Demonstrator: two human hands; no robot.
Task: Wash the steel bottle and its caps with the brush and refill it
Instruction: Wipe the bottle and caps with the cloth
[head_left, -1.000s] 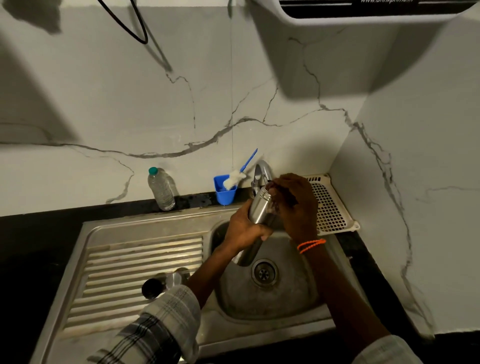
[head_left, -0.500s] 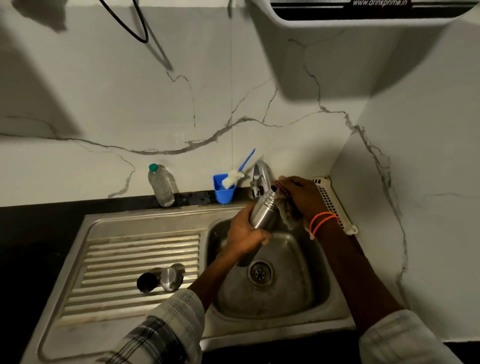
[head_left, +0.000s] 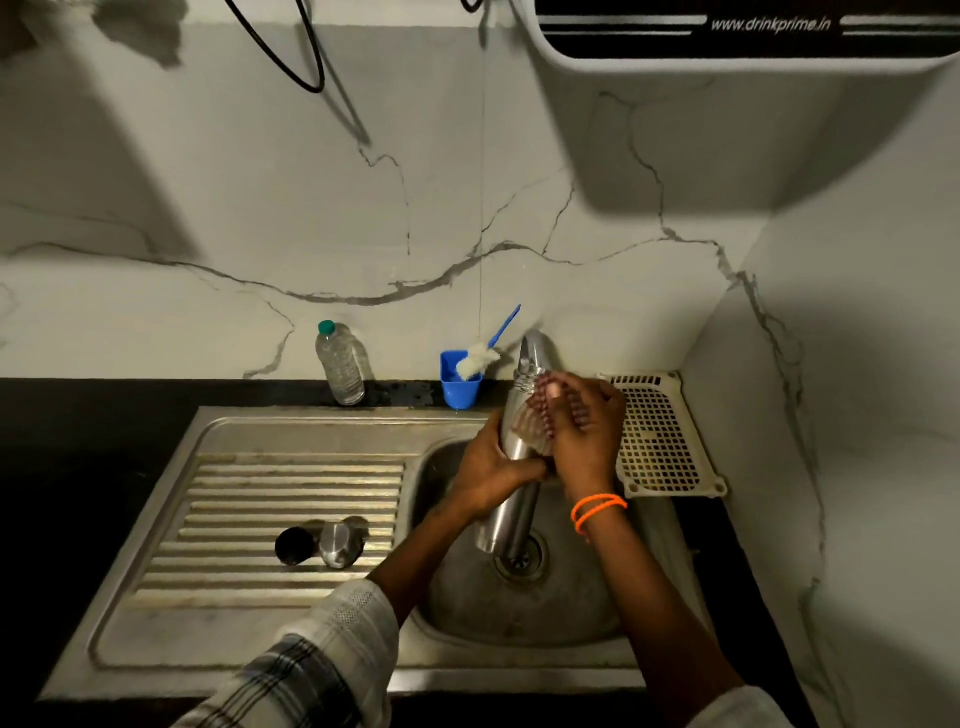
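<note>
The steel bottle (head_left: 509, 514) is held upright over the sink basin (head_left: 524, 613), its open threaded neck just under the tap (head_left: 535, 348). My left hand (head_left: 485, 475) grips the bottle round its middle. My right hand (head_left: 584, 434) holds a dark-handled brush (head_left: 530, 418) whose pale bristles press against the bottle's upper side. Two caps lie on the ribbed drainboard (head_left: 234, 499): a black one (head_left: 295, 545) and a steel one (head_left: 340, 543). A second brush with a blue handle and white head (head_left: 480, 358) stands in a blue cup (head_left: 460, 387).
A clear plastic bottle with a green cap (head_left: 340, 366) stands by the wall on the black counter (head_left: 78, 415). A cream perforated rack (head_left: 660, 431) lies right of the tap. A water purifier (head_left: 727, 36) hangs overhead. The drain (head_left: 524, 558) is below the bottle.
The bottle has been lifted more upright toward the tap. My right hand slid from the bottle's neck down onto its upper side with the brush.
</note>
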